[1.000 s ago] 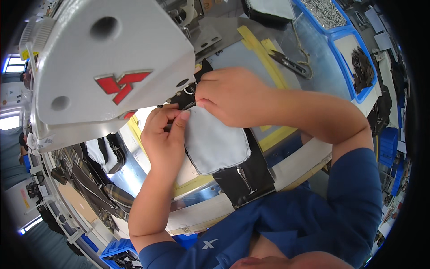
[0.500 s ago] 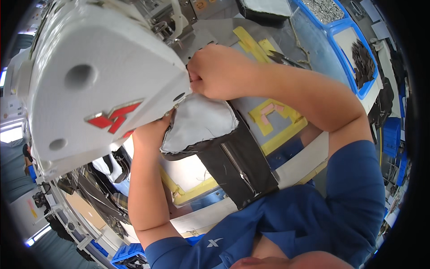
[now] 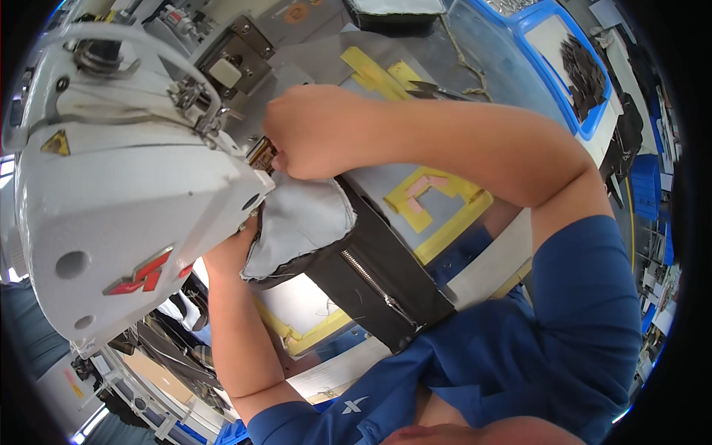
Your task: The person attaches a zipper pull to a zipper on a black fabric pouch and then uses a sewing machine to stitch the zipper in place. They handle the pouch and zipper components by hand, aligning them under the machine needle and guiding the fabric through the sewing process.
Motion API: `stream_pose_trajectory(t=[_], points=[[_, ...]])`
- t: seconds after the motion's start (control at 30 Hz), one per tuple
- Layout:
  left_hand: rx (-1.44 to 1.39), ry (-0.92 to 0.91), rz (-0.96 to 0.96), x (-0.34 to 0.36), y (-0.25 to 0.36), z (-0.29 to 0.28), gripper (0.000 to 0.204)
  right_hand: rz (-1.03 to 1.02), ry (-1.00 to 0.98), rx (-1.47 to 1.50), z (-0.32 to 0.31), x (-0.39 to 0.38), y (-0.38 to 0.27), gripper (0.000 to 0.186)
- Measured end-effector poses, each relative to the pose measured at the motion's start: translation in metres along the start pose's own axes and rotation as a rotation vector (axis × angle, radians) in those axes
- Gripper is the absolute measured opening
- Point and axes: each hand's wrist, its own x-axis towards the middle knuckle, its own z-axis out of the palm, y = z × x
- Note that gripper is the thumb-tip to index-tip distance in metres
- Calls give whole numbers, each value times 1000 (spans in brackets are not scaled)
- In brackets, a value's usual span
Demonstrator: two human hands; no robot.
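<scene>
A black fabric bag piece (image 3: 378, 285) with a white lining (image 3: 300, 219) and a metal zipper (image 3: 378, 289) stretches from the sewing machine toward my body. Loose threads hang along its raw edge. My right hand (image 3: 319, 133) is closed at the far end of the lining, beside the machine's needle area; its curled fingertips are turned away from view. On the near left side of the piece lies my left hand (image 3: 231, 245), with its fingers hidden behind the white sewing machine head (image 3: 133, 200). The needle itself does not show.
Yellow tape strips (image 3: 378, 70) mark the worktable, with dark scissors (image 3: 437, 90) beyond my right forearm. Blue trays (image 3: 593, 122) at the far right hold dark pieces and metal parts. Another black piece with white lining (image 3: 393, 11) sits at the back.
The view has shifted, so the machine head appears farther left and more of its top shows. Both hands stay at the bag piece; my right hand appears slightly closer to the needle area.
</scene>
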Motion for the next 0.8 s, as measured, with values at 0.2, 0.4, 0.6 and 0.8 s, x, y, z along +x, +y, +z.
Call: stream_pose_trajectory(t=[0.2,0.4,0.6,0.8], points=[[-99,-42,-60,3,3,-3,18,32,-37,0,-6,-1,-5,26],[65,-3,51,0,-2,2,22,7,-4,-14,-3,-3,-3,26],[118,46,107,0,-6,3,27,-13,15,-18,-4,-2,-5,24],[140,50,64,-4,-8,5,30,-9,-15,-56,-1,3,-1,26]])
